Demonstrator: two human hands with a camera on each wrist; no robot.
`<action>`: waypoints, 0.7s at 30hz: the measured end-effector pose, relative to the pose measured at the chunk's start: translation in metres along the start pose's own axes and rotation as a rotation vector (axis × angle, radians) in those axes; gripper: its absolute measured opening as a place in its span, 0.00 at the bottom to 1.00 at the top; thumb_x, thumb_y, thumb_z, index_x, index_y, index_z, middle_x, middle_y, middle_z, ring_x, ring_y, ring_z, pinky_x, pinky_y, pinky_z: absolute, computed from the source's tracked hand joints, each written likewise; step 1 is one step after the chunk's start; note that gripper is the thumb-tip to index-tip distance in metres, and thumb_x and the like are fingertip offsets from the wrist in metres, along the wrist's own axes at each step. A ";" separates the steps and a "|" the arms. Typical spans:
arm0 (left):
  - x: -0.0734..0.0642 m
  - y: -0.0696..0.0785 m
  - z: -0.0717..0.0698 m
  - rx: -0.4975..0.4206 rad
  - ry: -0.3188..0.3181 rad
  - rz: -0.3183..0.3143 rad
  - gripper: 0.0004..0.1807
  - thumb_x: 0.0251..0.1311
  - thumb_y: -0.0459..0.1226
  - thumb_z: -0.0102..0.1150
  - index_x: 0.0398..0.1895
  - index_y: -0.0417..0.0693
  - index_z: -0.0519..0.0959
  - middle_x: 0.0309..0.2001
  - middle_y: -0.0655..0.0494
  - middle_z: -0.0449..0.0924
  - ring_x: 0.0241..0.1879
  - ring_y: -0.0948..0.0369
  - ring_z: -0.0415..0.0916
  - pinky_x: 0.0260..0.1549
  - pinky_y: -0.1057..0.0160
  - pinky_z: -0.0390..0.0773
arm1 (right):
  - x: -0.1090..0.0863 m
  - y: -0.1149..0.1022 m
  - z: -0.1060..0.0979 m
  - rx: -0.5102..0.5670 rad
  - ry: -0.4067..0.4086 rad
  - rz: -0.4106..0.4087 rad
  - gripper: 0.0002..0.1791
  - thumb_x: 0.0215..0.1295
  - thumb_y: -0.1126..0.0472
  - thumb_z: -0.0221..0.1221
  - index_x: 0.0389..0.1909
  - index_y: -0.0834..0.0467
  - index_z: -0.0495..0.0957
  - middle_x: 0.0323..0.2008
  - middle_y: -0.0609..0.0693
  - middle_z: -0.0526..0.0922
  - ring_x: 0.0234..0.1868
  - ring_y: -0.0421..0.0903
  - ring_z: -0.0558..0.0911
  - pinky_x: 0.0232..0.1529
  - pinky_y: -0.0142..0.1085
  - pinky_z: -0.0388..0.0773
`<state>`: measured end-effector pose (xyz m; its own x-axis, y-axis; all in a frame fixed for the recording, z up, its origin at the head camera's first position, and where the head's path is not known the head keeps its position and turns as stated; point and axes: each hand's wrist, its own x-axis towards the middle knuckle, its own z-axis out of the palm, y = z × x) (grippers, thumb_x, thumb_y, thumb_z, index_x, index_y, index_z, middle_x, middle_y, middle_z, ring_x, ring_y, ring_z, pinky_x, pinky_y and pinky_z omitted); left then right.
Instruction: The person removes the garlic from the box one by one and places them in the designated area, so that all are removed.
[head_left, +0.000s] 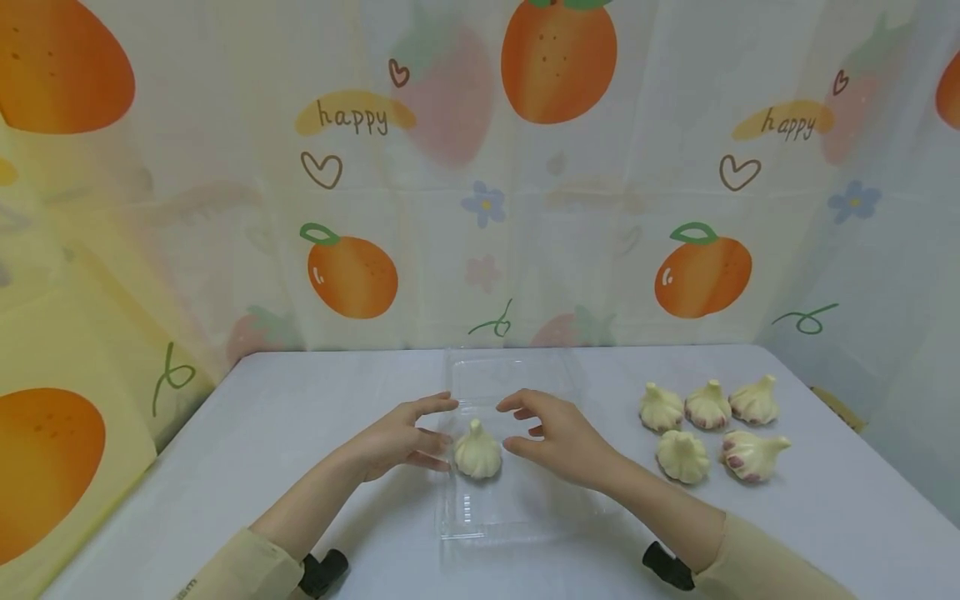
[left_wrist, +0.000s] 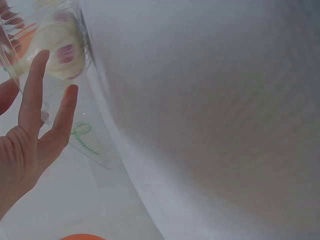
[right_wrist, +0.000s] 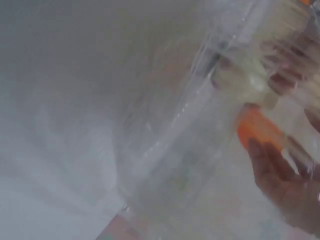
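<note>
One garlic bulb [head_left: 477,451] stands upright in a clear plastic box [head_left: 525,508], its stem pointing up. The left hand [head_left: 405,437] is just left of the bulb with fingers spread; whether its fingertips touch the box wall I cannot tell. To the bulb's right is the right hand [head_left: 558,437], fingers loosely bent and apart from the bulb. Neither hand holds anything. In the left wrist view, the garlic bulb [left_wrist: 65,47] with purple patches shows through the plastic, beyond the left fingers. The right wrist view is blurred, with the right hand [right_wrist: 285,185] beside the clear plastic.
Several more garlic bulbs [head_left: 684,457] lie in two rows on the right of the white table [head_left: 300,417]. The box's clear lid [head_left: 510,375] lies folded back towards the far edge. A fruit-printed curtain [head_left: 555,183] hangs behind the table.
</note>
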<state>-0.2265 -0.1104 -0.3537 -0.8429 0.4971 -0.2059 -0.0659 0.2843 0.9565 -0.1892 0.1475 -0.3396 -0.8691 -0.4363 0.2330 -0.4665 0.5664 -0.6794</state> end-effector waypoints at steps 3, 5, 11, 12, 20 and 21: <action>0.000 0.000 0.000 0.005 0.004 -0.002 0.37 0.61 0.26 0.55 0.75 0.37 0.57 0.81 0.47 0.39 0.68 0.38 0.68 0.48 0.55 0.88 | 0.002 -0.004 0.008 0.034 -0.011 0.014 0.21 0.63 0.60 0.64 0.56 0.53 0.76 0.58 0.50 0.81 0.59 0.55 0.80 0.56 0.48 0.85; 0.000 0.001 0.000 0.006 0.004 0.000 0.37 0.61 0.26 0.55 0.75 0.37 0.57 0.81 0.46 0.39 0.68 0.38 0.68 0.48 0.55 0.88 | 0.003 -0.006 0.012 0.054 -0.015 0.024 0.21 0.62 0.60 0.64 0.57 0.55 0.76 0.59 0.52 0.81 0.59 0.57 0.79 0.57 0.51 0.84; 0.000 0.001 -0.002 0.009 0.001 0.002 0.37 0.61 0.26 0.55 0.75 0.37 0.57 0.81 0.47 0.39 0.66 0.41 0.70 0.48 0.55 0.88 | 0.010 -0.008 0.023 0.087 -0.008 0.065 0.25 0.62 0.58 0.64 0.59 0.59 0.73 0.61 0.56 0.79 0.60 0.58 0.78 0.59 0.53 0.82; 0.001 0.001 -0.002 0.010 0.000 0.004 0.37 0.61 0.26 0.55 0.75 0.37 0.57 0.81 0.47 0.39 0.66 0.41 0.71 0.48 0.55 0.88 | 0.011 -0.008 0.025 0.090 -0.006 0.072 0.25 0.62 0.58 0.64 0.60 0.59 0.73 0.61 0.57 0.79 0.60 0.58 0.78 0.59 0.52 0.82; 0.001 0.000 -0.002 0.007 0.005 0.002 0.38 0.60 0.25 0.55 0.75 0.37 0.57 0.81 0.47 0.39 0.65 0.42 0.72 0.48 0.56 0.88 | 0.015 -0.007 0.037 0.076 -0.023 0.123 0.31 0.61 0.56 0.65 0.63 0.60 0.69 0.65 0.58 0.75 0.64 0.61 0.75 0.60 0.56 0.80; 0.001 -0.001 -0.002 0.007 0.007 0.001 0.38 0.60 0.25 0.55 0.75 0.38 0.57 0.81 0.47 0.39 0.64 0.42 0.73 0.48 0.56 0.88 | 0.015 -0.007 0.038 0.073 -0.022 0.128 0.31 0.61 0.56 0.66 0.63 0.60 0.69 0.65 0.58 0.75 0.64 0.61 0.75 0.60 0.56 0.80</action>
<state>-0.2282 -0.1113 -0.3542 -0.8469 0.4914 -0.2034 -0.0612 0.2898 0.9551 -0.1928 0.1106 -0.3580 -0.9165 -0.3793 0.1270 -0.3385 0.5664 -0.7514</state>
